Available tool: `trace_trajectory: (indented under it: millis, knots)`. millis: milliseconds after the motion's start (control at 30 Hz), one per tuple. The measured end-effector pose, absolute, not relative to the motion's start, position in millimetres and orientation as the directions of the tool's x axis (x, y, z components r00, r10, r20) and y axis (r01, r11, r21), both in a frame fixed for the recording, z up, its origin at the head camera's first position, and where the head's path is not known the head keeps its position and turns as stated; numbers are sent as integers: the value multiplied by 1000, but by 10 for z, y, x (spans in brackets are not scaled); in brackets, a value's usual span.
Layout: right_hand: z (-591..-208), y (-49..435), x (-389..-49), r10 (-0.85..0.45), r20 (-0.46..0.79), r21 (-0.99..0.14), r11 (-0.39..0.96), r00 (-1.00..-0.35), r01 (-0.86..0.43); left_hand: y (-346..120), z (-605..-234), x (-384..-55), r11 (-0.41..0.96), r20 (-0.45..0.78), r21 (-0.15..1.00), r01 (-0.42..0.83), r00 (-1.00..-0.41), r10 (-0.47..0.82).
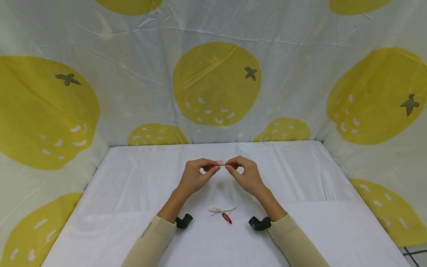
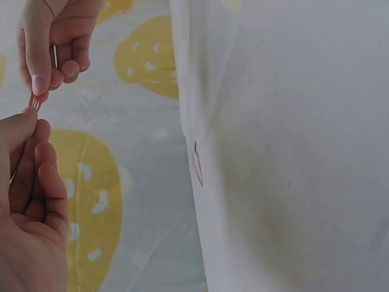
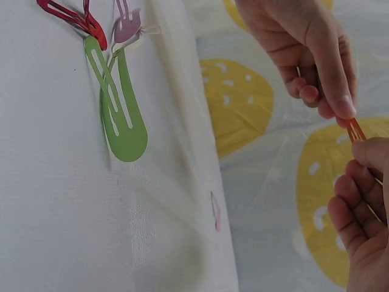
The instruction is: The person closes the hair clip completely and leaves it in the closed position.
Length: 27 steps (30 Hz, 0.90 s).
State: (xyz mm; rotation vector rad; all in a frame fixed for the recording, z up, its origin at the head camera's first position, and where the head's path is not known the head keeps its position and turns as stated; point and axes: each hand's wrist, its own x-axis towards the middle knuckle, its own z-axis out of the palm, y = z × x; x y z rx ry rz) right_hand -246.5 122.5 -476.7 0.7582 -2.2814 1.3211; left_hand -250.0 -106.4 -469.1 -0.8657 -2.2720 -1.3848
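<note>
An orange snap hair clip (image 3: 355,129) is stretched between my two hands, mostly covered by fingertips. My left hand (image 1: 193,177) pinches one end between thumb and index finger. The other end sits in a pinch of my right hand (image 1: 248,177). Both hands are raised above the far part of the table. Beyond them a pink snap clip (image 2: 197,164) lies on the cloth near the far edge. Closer to me is a small group of clips: a green one (image 3: 135,137), a red one (image 3: 70,18), a purple one (image 3: 127,27) and a pale one (image 1: 215,209).
A white cloth covers the table (image 1: 133,193). Fabric printed with yellow fruit (image 1: 217,85) rises behind it and along both sides. Dark wrist-worn devices (image 1: 184,221) sit at both sleeve cuffs. Tiled floor (image 1: 415,256) shows at the lower right.
</note>
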Motion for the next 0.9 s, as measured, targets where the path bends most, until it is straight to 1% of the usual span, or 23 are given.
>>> trace_trajectory:
  millis: [233, 400, 667, 900]
  knots:
    - [-4767, 1207, -2430, -262, 593, -652, 399, -761, -645, -1071, -4689, -2465, 341, 565, 681, 648, -761, 318]
    - [-4747, 1214, -2444, -275, 600, -646, 388, -752, -657, -1071, -4656, -2472, 329, 582, 672, 664, -748, 319]
    - [-4725, 1228, -2466, -289, 573, -659, 394, -767, -641, -1067, -4635, -2500, 321, 573, 682, 657, -753, 324]
    - [-4716, 1215, -2464, -303, 565, -659, 394, -767, -641, -1051, -4632, -2477, 316, 588, 687, 655, -756, 288]
